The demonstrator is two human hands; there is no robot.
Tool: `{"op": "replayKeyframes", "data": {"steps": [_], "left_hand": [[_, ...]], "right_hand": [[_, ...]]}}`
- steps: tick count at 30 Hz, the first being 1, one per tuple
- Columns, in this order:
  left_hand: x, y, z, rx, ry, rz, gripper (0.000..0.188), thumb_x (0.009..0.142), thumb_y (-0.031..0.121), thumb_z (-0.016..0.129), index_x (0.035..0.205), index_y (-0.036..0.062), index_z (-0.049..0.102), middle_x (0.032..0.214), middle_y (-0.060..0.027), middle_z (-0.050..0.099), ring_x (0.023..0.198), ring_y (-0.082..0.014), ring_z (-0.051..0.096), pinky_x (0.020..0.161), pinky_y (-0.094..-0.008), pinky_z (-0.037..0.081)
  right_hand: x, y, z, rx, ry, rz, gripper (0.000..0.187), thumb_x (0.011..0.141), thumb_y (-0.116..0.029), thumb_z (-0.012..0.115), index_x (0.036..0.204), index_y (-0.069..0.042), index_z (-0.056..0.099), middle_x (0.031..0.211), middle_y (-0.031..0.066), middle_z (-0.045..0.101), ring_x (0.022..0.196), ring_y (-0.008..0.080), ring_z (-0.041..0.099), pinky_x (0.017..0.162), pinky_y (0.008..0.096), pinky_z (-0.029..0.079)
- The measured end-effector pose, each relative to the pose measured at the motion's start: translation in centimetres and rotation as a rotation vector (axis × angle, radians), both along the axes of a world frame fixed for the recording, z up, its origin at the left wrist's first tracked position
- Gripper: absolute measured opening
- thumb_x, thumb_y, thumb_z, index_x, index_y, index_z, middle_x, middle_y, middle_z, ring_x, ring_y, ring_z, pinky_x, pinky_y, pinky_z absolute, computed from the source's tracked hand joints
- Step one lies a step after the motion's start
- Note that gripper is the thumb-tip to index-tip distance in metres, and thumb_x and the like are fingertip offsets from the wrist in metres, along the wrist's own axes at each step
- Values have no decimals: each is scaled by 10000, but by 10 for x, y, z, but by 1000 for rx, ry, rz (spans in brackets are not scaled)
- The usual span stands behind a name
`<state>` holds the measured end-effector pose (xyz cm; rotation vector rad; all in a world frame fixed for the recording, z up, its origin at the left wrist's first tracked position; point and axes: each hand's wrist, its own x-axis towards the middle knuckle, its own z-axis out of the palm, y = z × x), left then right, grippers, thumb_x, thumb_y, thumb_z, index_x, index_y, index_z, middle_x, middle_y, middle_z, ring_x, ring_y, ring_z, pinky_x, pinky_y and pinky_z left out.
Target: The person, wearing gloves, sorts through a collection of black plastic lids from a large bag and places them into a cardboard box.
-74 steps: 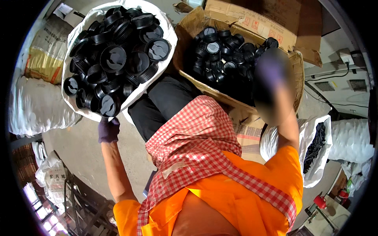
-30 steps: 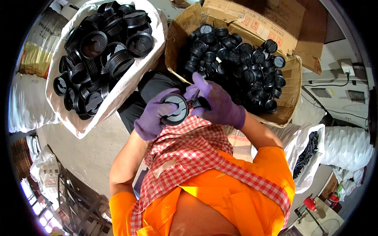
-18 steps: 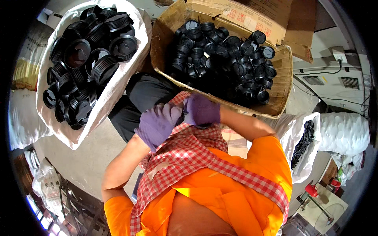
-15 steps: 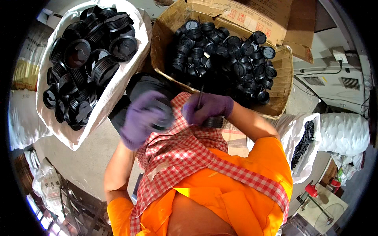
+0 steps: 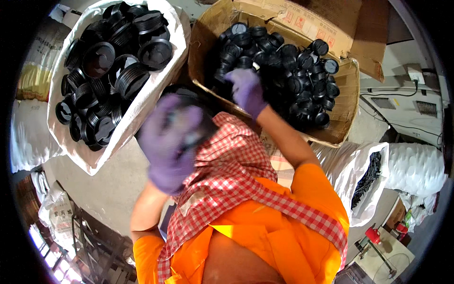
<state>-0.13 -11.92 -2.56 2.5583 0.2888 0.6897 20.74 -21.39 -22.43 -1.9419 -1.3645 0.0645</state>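
My left hand (image 5: 172,144), in a purple glove, is smeared by motion in front of my apron. A dark shape shows about its fingers, too blurred to name or to tell if it is held. My right hand (image 5: 248,93), also gloved in purple, reaches over the near edge of a cardboard box (image 5: 343,118). Its fingers stretch toward the black caps with thin stems (image 5: 295,85) heaped inside; I see nothing held in it. At the left, a white woven sack (image 5: 101,158) holds larger black ribbed round caps (image 5: 98,59).
A dark surface (image 5: 182,92) lies between sack and box, partly behind my left hand. To the right, a white bag (image 5: 362,215) contains thin black sticks (image 5: 366,180). Beyond the box stands a pale panel with a cable (image 5: 395,94). A red lamp (image 5: 372,235) sits at lower right.
My right hand has moved up and away from my apron to the box; the black ribbed cap with a stem no longer shows in it. My left hand has moved slightly and remains blurred.
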Motion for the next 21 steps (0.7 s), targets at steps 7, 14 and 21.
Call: {"op": "replayKeyframes", "data": {"steps": [7,14,21], "left_hand": [[-30,117,73,880,-34,687,593,780,192,733,1308,91,484,1324,-227,428,1188,-349,478,998,-421,390],[20,16,-13,-701,60,-119,423,793,104,699,1175,0,550,1002,-57,581,902,-128,541,814,-264,442],[27,-6,-100,-1150,318,-57,340,870,85,607,1191,-5,543,1003,-10,573,874,-93,532,793,-218,443]], "right_hand": [[70,-57,-143,-961,-429,-102,224,794,-187,526,953,-131,673,1083,139,597,1010,346,559,803,486,467],[58,-63,-74,-459,1,-149,247,737,-148,592,978,-117,634,1029,113,617,1007,333,565,857,442,457],[45,-88,-126,-520,123,-371,436,750,-132,599,1181,-94,543,1134,167,576,1062,361,538,894,447,446]]}}
